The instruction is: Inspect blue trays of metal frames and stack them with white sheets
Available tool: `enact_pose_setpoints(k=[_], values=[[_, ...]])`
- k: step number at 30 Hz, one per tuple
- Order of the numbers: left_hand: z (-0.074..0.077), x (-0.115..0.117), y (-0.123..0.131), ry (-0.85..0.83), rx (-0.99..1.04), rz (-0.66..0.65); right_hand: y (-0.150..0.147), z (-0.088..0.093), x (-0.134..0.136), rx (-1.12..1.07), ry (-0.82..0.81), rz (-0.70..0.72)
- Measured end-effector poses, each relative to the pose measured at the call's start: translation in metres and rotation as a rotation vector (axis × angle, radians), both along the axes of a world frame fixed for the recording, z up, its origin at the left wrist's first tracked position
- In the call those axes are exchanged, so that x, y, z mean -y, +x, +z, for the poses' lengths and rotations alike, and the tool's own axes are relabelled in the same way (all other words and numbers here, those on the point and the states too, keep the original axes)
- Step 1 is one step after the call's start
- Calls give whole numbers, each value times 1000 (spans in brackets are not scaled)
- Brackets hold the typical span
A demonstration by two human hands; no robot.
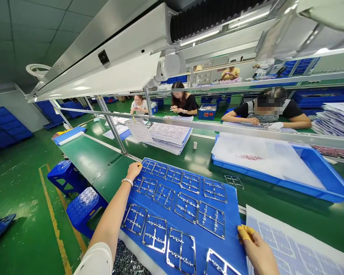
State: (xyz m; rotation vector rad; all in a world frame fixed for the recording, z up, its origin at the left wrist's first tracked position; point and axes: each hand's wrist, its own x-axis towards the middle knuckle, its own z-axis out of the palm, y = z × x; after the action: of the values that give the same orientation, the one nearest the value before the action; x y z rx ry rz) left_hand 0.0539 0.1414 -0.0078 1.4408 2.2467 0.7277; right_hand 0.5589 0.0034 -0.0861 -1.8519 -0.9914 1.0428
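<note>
More than a dozen openwork metal frames (181,251) with script-like lettering lie in rows across a blue board (231,217) in the head view. I have both hands well apart and clamped on that board: the left hand (134,170) pinches its far-left corner, and the right hand (255,244), fingertips covered in yellow, grips its right edge. One loose frame (234,182) sits on the green workbench (200,158), just beside the board's far-right corner. Near the right hand, a translucent white sheet (318,238) covers more frame shapes. I judge the step in hand to be moving or settling the loaded board; the next move calls for keeping both edges level, lest the frames slide.
</note>
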Motion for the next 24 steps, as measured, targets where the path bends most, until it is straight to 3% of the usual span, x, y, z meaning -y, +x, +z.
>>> enact_pose_setpoints(k=[6, 12, 17, 24], values=[[11, 35, -30, 65, 105, 33, 6, -12, -1, 34, -1, 12], [-1, 83, -22, 101, 362, -68, 6, -12, -4, 6, -27, -5], [-4, 83, -7, 89, 508, -117, 2, -2, -5, 15, -36, -16], [2, 74, -9, 156, 516, -49, 4, -1, -4, 115, -17, 11]])
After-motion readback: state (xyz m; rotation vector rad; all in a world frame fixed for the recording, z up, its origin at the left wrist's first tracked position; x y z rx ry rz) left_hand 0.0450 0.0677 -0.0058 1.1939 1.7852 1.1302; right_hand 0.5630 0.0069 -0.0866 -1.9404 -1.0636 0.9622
